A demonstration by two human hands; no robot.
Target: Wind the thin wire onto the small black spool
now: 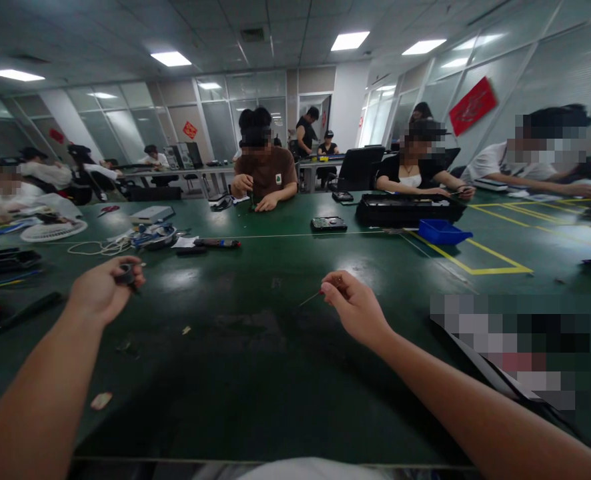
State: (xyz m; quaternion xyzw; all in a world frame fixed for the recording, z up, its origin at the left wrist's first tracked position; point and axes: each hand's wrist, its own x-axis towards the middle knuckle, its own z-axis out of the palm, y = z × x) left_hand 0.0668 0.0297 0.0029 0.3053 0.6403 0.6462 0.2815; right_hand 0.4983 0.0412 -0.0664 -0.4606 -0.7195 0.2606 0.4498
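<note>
My left hand [106, 287] is raised over the left part of the green table, its fingers closed around a small dark grey rounded part [126, 273]. What exactly this part is, I cannot make out. Farther right, my right hand [353, 303] pinches a thin pointed rod [309, 300] with a spot of red at the fingertips. The rod's tip points left and slightly down, and its other end is hidden in the hand. Small pale scraps [186, 330] lie on the tabletop between my forearms, along with a flat light chip [101, 401].
Beyond my hands lie a bundle of cables [153, 235], a screwdriver-like tool [218, 243], a hard drive [328, 224], a long black housing [409, 209] and a blue bin [443, 231]. A dark flat device [480, 360] sits right. Co-workers sit across the table.
</note>
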